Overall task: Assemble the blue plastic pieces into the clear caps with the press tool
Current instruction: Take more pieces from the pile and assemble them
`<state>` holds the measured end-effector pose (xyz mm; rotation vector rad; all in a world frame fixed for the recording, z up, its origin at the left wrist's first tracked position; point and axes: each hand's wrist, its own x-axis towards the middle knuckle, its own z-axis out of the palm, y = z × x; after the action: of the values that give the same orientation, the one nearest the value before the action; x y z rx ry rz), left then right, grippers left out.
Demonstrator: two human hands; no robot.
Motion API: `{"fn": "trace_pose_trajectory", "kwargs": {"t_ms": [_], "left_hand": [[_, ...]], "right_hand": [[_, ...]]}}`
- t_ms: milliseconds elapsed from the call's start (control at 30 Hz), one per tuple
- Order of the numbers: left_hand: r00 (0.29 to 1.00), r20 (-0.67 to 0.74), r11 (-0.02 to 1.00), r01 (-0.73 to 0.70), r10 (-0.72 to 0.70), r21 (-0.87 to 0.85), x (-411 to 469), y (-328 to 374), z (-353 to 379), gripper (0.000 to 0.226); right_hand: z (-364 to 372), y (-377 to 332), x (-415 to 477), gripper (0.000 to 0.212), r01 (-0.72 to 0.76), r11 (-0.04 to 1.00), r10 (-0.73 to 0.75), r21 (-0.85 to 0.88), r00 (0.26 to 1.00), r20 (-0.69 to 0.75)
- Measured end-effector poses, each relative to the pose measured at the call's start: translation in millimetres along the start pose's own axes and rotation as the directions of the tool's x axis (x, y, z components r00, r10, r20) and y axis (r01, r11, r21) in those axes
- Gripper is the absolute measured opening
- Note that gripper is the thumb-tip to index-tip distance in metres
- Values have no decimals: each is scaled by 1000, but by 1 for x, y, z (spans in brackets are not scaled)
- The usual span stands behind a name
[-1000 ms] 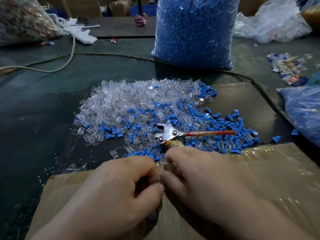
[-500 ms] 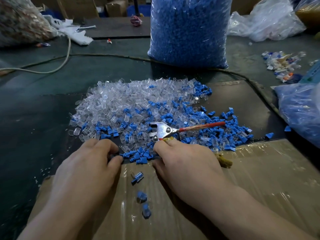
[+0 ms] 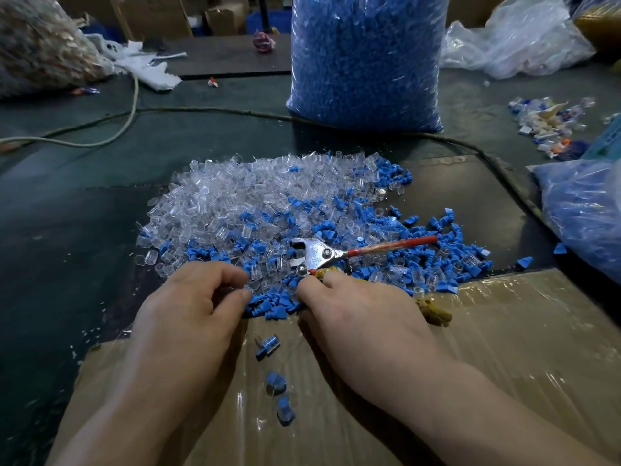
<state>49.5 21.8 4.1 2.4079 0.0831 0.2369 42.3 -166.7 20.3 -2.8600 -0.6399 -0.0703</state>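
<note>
Sitting in one mixed heap mid-table: clear caps point(image 3: 235, 196) and blue plastic pieces point(image 3: 447, 264), with the press tool point(image 3: 322, 255) lying on top, red handle pointing right. Left hand point(image 3: 188, 307) is at the heap's near edge, thumb and forefinger curled together; can't tell if they pinch anything. Right hand point(image 3: 353, 307) is curled over the tool's yellow-wrapped handle, grip hidden. Three assembled pieces point(image 3: 268, 344) lie on film-wrapped cardboard point(image 3: 504, 348) between the wrists. Big bag of blue parts point(image 3: 366, 62) stands behind the heap.

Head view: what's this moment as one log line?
left hand: fingers curled at pile | right hand: grips press tool | cardboard: three assembled pieces
</note>
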Motion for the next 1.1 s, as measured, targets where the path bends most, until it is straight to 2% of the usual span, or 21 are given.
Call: {"fn": "trace_pose_trajectory", "kwargs": {"t_ms": [67,133,200,233,267,300,333,367,400,433,500,567,633,733,833,900,1000,1100], "left_hand": [[999,-35,989,31,-36,-144,-1,-1,1,16],[999,-30,961,34,-44,-276,-5,1,2,23],[1000,-24,926,-7,-2,-378,-10,7,4,20],[999,-21,914,-37,31,-405,-13,11,5,21],[998,-17,904,-69,68,-422,-16,16,6,25],[995,-7,891,-92,100,-444,-18,20,8,29],[993,7,876,-101,118,-472,-19,22,9,31],[992,17,862,-99,124,-497,-20,24,11,34],[992,17,852,-96,122,-515,-20,24,13,37],[993,3,845,-97,116,-525,-20,23,13,40],[995,-27,846,-99,100,-524,-20,23,12,39],[993,-40,859,-114,108,-499,-21,22,11,33],[987,-41,896,-158,154,-416,-22,23,10,32],[976,-57,922,-216,208,-322,-24,26,9,29],[982,-136,894,-176,131,-411,-24,23,5,22],[997,-72,855,-74,43,-513,-19,20,2,27],[986,169,837,81,13,-541,-15,19,1,39],[971,227,864,46,80,-502,-18,20,2,33]], "right_hand": [[-1,1,-2,7,20,997,-14,77,997,-76],[-6,-2,-5,16,-1,969,37,246,989,-142],[-10,-5,-7,19,-54,874,153,484,974,-167],[-12,-6,-7,16,-102,795,222,599,966,-130],[-13,-8,-8,13,-158,670,277,725,960,-47],[-15,-9,-8,11,-213,471,297,856,952,74],[-16,-10,-7,13,-267,219,274,938,940,203],[-17,-11,-6,16,-311,-28,229,950,923,309],[-18,-11,-4,19,-339,-205,188,918,907,377],[-17,-11,-3,21,-357,-309,165,882,893,420],[-14,-7,-1,23,-364,-422,140,830,879,456],[-13,-4,0,27,-350,-464,106,814,890,443],[-12,-4,1,31,-351,-449,78,822,901,427],[-11,-3,1,33,-332,-480,114,812,894,433],[-13,0,2,29,-295,-528,161,796,886,435],[-16,3,2,25,-257,-545,178,798,895,409],[-19,8,1,26,-211,-565,194,798,905,377],[-17,10,-1,38,-225,-520,162,824,921,354]]}}
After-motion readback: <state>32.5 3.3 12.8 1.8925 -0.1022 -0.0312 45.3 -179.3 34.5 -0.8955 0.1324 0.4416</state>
